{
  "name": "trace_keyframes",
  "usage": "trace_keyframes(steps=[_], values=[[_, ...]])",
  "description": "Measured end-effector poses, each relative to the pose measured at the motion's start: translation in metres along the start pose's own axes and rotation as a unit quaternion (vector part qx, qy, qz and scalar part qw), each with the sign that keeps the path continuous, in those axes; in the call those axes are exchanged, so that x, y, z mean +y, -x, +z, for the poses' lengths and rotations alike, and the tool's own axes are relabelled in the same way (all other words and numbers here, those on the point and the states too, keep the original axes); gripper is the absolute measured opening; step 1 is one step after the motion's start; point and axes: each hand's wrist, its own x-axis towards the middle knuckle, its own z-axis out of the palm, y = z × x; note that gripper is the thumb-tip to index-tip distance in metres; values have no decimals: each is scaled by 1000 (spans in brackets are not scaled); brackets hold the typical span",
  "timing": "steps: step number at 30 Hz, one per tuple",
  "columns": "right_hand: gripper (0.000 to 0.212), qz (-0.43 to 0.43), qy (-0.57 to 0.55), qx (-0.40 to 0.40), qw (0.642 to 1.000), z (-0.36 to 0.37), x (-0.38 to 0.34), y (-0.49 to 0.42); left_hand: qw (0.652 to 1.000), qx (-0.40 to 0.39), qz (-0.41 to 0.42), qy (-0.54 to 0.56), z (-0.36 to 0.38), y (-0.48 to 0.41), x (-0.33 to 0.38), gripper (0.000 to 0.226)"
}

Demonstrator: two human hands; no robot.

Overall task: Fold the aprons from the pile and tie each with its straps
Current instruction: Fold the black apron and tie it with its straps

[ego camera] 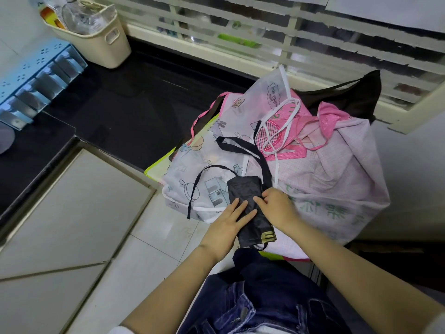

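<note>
Nearest me, the left hand lies flat, fingers straight, pressing the folded black apron. The right hand has its fingers curled at the bundle's right edge and appears to pinch it. The bundle sits on the front of the apron pile. Both black straps trail loose beyond it, untied. My judgement: keep the fold pinned flat and wrap the straps snugly before knotting. A beige basket stands far left.
</note>
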Motion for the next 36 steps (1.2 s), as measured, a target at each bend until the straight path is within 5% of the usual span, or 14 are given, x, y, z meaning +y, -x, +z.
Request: trace_keyframes(steps=[4,12,16,19,23,26,30,34,36], values=[[54,43,7,-49,998,-4,-5,-7,1000,6,-1,12,0,-1,1,86],[42,61,42,-133,988,-19,5,-16,997,38,-1,-68,14,-9,-2,94],[23,34,-50,-66,996,-15,9,-11,996,6,-8,-92,15,-10,-5,90],[23,-80,41,5,996,-15,12,4,997,-27,-1,-74,12,-10,-8,77],[55,-264,151,-93,948,-28,32,17,999,-30,-1,41,10,-12,-16,68],[70,-266,136,-214,930,-31,55,15,982,-34,-32,181,10,-13,-23,65],[50,-235,55,-183,953,-29,53,9,946,-9,-87,311,0,-15,-18,50],[24,-192,13,-169,967,-35,38,5,920,114,-157,341,-10,-19,-6,7],[26,-156,16,-159,975,-36,32,5,906,142,-201,344,-9,-22,-4,16]])
